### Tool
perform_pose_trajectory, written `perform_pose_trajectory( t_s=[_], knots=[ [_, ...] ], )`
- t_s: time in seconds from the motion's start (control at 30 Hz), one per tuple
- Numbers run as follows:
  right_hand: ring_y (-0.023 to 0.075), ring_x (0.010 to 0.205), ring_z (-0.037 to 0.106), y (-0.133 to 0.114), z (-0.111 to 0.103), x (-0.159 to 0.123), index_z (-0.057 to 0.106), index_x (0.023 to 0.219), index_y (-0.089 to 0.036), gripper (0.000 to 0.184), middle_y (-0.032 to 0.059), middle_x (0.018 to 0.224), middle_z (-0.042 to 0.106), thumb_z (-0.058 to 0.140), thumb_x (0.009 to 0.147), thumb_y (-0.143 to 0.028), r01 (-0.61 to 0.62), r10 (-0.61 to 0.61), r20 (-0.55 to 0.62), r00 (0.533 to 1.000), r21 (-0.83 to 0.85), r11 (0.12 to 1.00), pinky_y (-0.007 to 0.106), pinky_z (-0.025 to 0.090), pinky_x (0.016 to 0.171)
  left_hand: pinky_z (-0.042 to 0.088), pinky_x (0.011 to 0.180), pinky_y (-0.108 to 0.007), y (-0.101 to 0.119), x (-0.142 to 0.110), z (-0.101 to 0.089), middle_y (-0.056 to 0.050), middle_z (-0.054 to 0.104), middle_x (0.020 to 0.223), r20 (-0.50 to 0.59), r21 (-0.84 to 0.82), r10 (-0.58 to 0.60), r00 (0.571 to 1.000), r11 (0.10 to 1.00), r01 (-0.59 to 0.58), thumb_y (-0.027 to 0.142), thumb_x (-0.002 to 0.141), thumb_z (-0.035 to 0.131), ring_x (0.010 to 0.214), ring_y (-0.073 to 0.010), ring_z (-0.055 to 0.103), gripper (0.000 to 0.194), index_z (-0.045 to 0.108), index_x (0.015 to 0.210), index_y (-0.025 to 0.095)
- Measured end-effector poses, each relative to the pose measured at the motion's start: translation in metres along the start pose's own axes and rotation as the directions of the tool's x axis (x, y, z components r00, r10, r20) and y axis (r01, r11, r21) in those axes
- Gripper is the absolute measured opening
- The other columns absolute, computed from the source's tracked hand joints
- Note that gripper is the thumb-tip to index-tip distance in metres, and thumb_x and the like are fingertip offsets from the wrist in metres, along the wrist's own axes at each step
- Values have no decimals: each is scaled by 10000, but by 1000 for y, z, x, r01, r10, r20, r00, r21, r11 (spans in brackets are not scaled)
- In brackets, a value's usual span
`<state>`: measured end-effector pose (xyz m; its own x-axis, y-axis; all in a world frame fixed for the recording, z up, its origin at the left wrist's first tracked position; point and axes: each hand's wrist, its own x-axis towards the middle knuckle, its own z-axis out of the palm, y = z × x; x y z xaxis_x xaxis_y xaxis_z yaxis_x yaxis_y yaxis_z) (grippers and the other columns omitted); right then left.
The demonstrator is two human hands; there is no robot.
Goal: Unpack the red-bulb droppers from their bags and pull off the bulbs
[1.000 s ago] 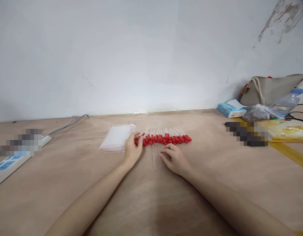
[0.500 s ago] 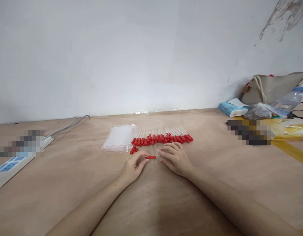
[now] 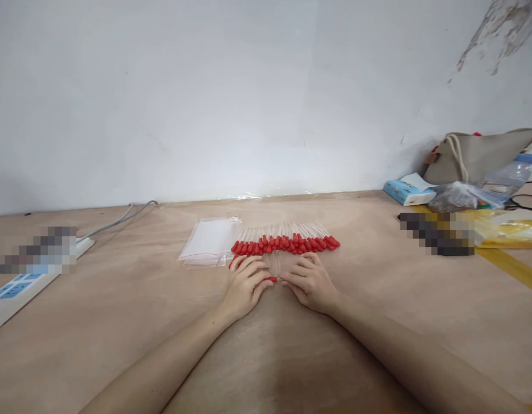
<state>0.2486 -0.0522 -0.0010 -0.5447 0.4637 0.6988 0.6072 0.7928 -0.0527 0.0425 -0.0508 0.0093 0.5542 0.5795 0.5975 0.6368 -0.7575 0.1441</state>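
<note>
My left hand (image 3: 246, 287) is closed on a red rubber dropper bulb (image 3: 273, 279), its open end pointing right. Opposite it, my right hand (image 3: 311, 284) pinches a thin clear dropper tube, whose end meets the bulb's mouth; most of the tube is hidden by my fingers. Between the hands, more clear tubes (image 3: 275, 261) lie on the table. Just beyond them stretches a row of droppers with red bulbs (image 3: 285, 244), bulbs toward me and clear stems toward the wall. A loose red bulb (image 3: 232, 263) shows partly behind my left fingers.
Left of the row lies a stack of clear zip bags (image 3: 209, 241). A white power strip (image 3: 37, 282) with a grey cable is at far left. On the right are a blue tissue pack (image 3: 409, 191), a beige bag (image 3: 485, 155), crumpled plastic and a dark blurred-out object (image 3: 438, 233).
My left hand has moved right and wrapped further over the red bulb, bringing it up to the tube in my right hand. It now covers most of the loose bulbs.
</note>
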Motion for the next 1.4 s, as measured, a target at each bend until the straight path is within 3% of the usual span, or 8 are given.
perform_pose_trajectory(
  t_s=[0.23, 0.5, 1.13, 1.2, 1.3, 1.4],
  knots=[
    [134, 687, 439, -5, -2, -2, 622, 928, -247, 159, -22, 640, 621, 530, 803, -212, 40, -39, -26, 999, 38, 998, 356, 293, 779, 270, 940, -418, 6, -5, -8, 3, 650, 817, 19, -2, 39, 999, 999, -39, 253, 853, 457, 952, -179, 531, 153, 596, 806, 209],
    [124, 708, 470, -4, 1, -4, 586, 1020, -245, 257, -34, 632, 617, 529, 792, -140, 90, -86, -55, 995, 90, 992, 363, 297, 815, 240, 949, -416, 8, -7, -11, 8, 650, 803, 73, -41, 39, 997, 999, -36, 215, 848, 446, 945, -171, 530, 144, 577, 788, 202],
    [120, 744, 512, -2, -3, -4, 602, 975, -258, 283, -19, 699, 637, 435, 816, -94, 119, -112, -102, 988, 70, 990, 360, 349, 807, 278, 955, -399, 4, -10, -11, -3, 637, 795, 85, -72, -6, 996, 997, 12, 216, 848, 438, 912, -158, 540, 156, 584, 794, 206],
    [128, 737, 500, 4, -3, -7, 623, 943, -250, 261, -8, 674, 614, 452, 810, -105, 83, -77, -125, 989, 46, 995, 351, 357, 775, 310, 934, -388, 1, -12, -12, -9, 628, 798, 64, -85, -32, 997, 996, 37, 213, 847, 441, 881, -155, 544, 161, 588, 783, 201],
    [127, 666, 459, 12, -2, -11, 643, 924, -245, 233, -4, 612, 543, 486, 803, -123, -63, 64, -174, 983, 9, 998, 323, 363, 693, 400, 829, -327, -7, -14, -14, -27, 601, 823, -19, -134, -122, 992, 984, 118, 219, 846, 448, 834, -147, 544, 161, 604, 812, 191],
    [112, 614, 430, 14, 1, -12, 623, 1006, -226, 244, 8, 664, 502, 485, 819, -153, -189, 201, -156, 967, 85, 978, 273, 377, 605, 438, 755, -280, -18, -15, -17, -40, 562, 866, -121, -179, -259, 958, 955, 236, 237, 847, 454, 827, -141, 535, 181, 617, 906, 189]
  ],
)
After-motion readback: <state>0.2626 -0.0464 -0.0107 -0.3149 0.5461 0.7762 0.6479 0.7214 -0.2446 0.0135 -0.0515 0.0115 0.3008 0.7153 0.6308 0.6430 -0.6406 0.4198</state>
